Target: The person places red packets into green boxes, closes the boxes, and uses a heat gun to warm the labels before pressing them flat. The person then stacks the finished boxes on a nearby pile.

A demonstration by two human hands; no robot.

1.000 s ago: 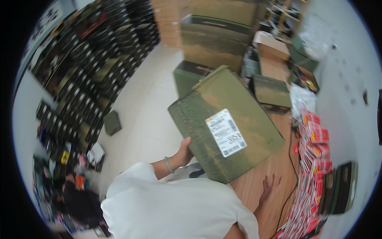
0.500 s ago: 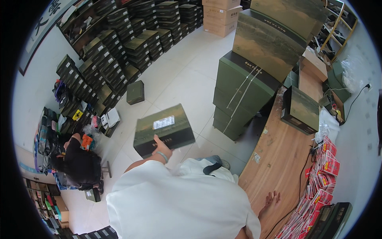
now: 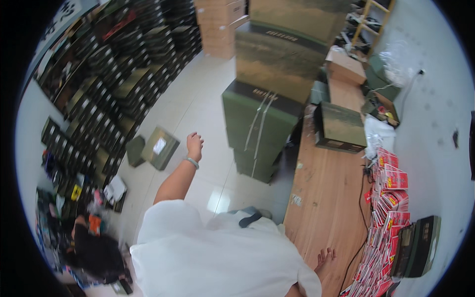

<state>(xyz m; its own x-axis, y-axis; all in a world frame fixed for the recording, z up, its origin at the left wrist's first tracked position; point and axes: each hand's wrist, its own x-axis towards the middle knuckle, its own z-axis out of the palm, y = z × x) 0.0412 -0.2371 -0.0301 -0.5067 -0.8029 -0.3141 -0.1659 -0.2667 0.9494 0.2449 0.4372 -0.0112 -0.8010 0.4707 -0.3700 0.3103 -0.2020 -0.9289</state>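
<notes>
My left hand [image 3: 195,147], a pale bracelet on its wrist, is stretched out over the floor with nothing in it and its fingers loosely apart. Just left of it, clear of the fingers, is a green-brown shoebox-shaped carton [image 3: 161,148] with a white label. That carton appears tilted and partly overlaps a smaller dark green box [image 3: 135,151]; whether it touches the floor I cannot tell. My right hand [image 3: 325,258] hovers over or rests on the wooden table [image 3: 321,198], palm up, empty, fingers spread.
Tall stacks of dark boxes [image 3: 114,94] line the left wall. Large green cartons [image 3: 262,119] tower beside the table. Another carton [image 3: 341,127] and red-and-white packets [image 3: 391,218] lie on the table. A person in black [image 3: 96,257] sits low at left.
My left hand has let go of the labelled carton, which has moved away, forward and left, to the dark green box. My view has turned left. My right hand stays by the table.
</notes>
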